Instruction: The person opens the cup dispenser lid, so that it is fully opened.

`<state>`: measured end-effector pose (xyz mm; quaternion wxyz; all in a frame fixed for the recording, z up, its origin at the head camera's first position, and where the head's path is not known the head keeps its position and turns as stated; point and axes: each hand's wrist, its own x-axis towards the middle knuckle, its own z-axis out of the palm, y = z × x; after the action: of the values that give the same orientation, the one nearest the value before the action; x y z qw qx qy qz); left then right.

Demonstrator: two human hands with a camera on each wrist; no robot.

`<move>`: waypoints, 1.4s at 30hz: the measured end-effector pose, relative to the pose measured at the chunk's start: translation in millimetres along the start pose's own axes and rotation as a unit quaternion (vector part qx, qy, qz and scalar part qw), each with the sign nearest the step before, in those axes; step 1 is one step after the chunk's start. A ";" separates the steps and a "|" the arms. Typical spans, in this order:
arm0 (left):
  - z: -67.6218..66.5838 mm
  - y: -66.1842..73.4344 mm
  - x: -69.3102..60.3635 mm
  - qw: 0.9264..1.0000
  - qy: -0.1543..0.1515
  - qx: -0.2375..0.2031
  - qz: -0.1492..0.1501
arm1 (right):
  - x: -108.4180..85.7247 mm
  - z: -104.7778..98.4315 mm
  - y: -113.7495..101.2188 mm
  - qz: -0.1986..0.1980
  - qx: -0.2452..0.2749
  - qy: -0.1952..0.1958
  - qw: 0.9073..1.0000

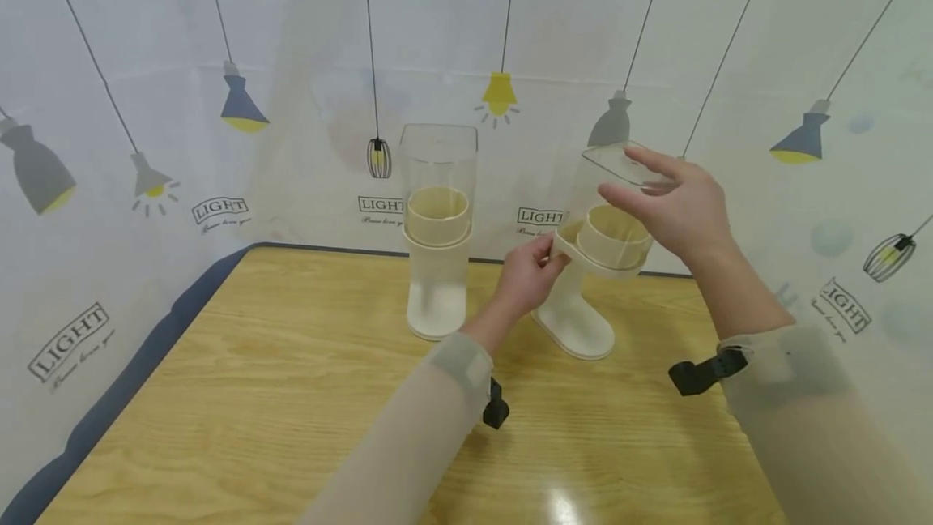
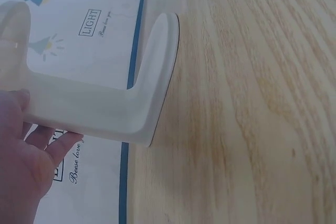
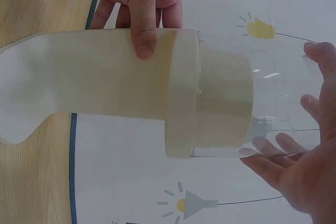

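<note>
Left hand (image 2: 26, 156) partly outside left-wrist view

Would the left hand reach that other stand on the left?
Probably yes: the gap to the left stand looks unblocked, but the left hand would need to release the right stand.

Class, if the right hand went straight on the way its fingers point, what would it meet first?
Most likely the clear container on the stand gripped by the left hand; the right hand may even be touching it, but the depth is unclear.
</note>
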<state>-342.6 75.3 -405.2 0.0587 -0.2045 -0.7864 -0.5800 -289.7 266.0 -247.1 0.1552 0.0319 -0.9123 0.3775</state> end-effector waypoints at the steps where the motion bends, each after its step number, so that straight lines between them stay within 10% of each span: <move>1: -0.3 -0.1 -0.2 1.000 -0.002 0.000 -0.001 | 0.0 -0.5 -0.2 0.004 0.004 -0.001 1.000; 10: 0.3 -2.2 -0.8 1.000 -0.005 -0.002 -0.001 | 1.8 -5.3 -1.9 0.037 0.054 -0.023 0.998; 25: -0.2 -3.4 -3.2 1.000 0.012 0.018 0.011 | -7.9 9.5 -6.1 -0.036 0.015 0.040 0.998; 36: -2.3 -9.1 -6.0 0.999 0.009 0.027 0.026 | 1.6 -0.1 -4.5 0.034 0.056 -0.008 0.998; 42: -1.4 -9.6 -5.9 0.998 0.016 0.043 0.033 | -7.2 12.2 -8.4 -0.024 0.020 0.043 0.999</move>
<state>-341.2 70.1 -415.3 0.0984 -0.2182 -0.8024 -0.5467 -284.5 251.1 -251.7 0.2027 0.0403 -0.8962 0.3926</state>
